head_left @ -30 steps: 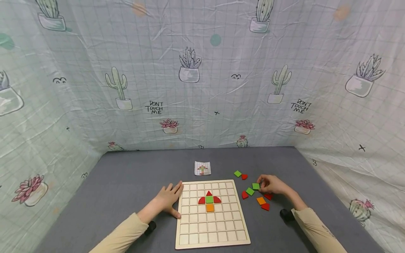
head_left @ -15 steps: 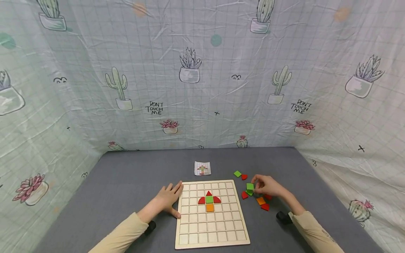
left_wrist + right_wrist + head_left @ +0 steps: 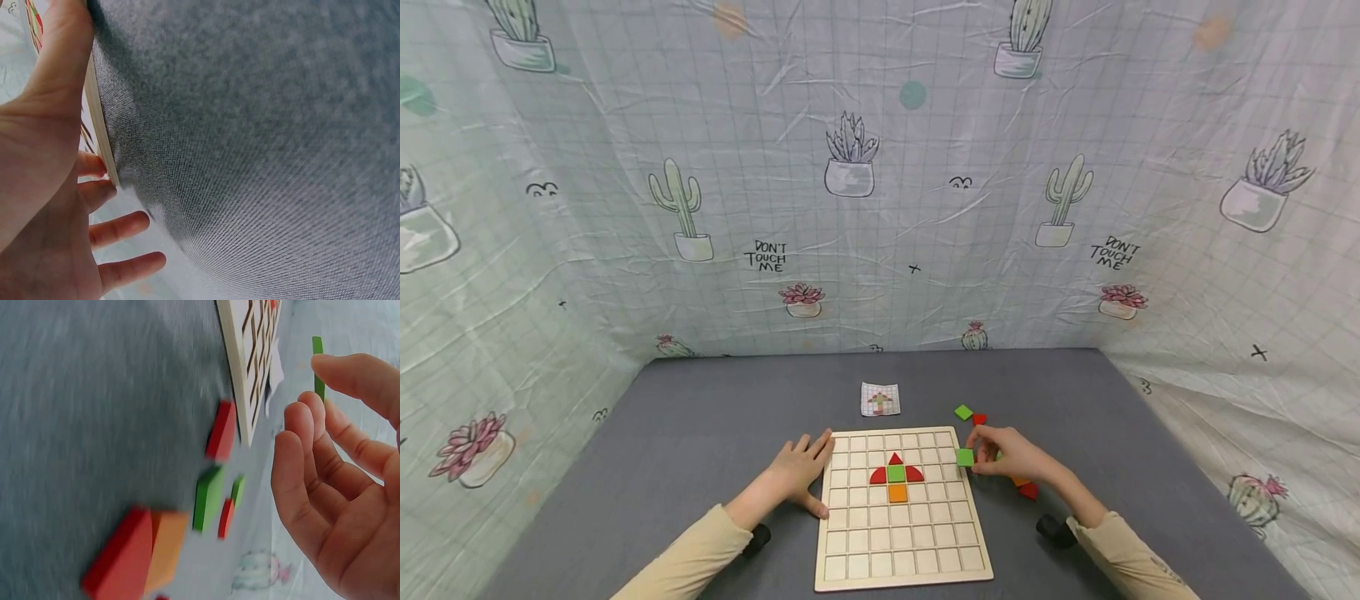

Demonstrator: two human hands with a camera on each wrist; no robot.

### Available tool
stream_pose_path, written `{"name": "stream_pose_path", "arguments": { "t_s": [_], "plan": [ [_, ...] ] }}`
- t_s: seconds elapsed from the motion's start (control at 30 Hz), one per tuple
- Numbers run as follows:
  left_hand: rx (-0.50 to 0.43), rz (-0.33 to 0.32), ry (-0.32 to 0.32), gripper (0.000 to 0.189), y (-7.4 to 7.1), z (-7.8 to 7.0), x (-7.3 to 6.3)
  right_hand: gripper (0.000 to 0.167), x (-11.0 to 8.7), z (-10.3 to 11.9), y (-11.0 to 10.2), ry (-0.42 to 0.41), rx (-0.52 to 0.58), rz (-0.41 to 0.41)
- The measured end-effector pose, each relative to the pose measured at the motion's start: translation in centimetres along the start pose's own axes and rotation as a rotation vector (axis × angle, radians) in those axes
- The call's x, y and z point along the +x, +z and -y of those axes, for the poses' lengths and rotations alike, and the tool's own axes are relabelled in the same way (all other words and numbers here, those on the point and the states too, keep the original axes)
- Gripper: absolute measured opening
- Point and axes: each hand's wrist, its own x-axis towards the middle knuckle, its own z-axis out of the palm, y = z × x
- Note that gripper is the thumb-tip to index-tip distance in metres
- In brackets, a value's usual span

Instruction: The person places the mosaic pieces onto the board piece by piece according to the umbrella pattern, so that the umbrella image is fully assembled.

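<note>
My right hand [image 3: 1011, 454] pinches a green square tile [image 3: 965, 457] between thumb and fingers, over the right edge of the wooden grid board [image 3: 857, 542]. In the right wrist view this green tile [image 3: 318, 347] shows edge-on, raised above the table. With fingers spread, my left hand [image 3: 796, 471] rests against the board's left edge. The left wrist view shows the left hand's palm [image 3: 37, 187] beside the board's side [image 3: 100, 119]. On the grid lie a red triangle [image 3: 896, 459], two red rounded pieces [image 3: 878, 476], a green square [image 3: 896, 473] and an orange square [image 3: 898, 493].
Loose tiles lie right of the board: a green one [image 3: 963, 412], a red one [image 3: 980, 419] and others partly behind my right hand, among them an orange tile [image 3: 165, 550] and a red tile [image 3: 122, 559]. A small pattern card [image 3: 880, 400] lies behind the board.
My right hand has carried the green square tile leftward from the loose pieces to the board's right edge. The left hand stays in place.
</note>
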Motion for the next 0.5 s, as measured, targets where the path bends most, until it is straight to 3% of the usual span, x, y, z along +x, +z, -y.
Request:
{"name": "stream_pose_path", "arguments": {
  "t_s": [0.5],
  "plan": [
    [-0.001,-0.008,-0.010,0.115,0.0,-0.1,0.0,0.019,1.8,3.2,3.2,-0.064,-0.007,0.115]
  ]
}}
